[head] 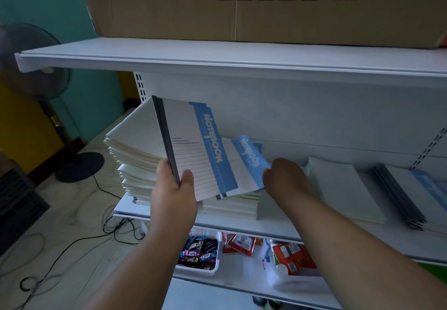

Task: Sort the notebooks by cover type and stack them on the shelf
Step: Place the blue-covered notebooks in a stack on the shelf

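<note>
We saw the left hand grip a tilted bundle of blue-striped notebooks by its dark spine, thumb on the front cover. The right hand pinched the blue edge of a second notebook, which lay atop a low stack on the middle shelf. A tall, leaning plain-cover pile stood at the shelf's left end. Farther right lay a plain stack and a dark-spined stack. A cardboard box sat on the top shelf. Below, a white basket held sweets.
</note>
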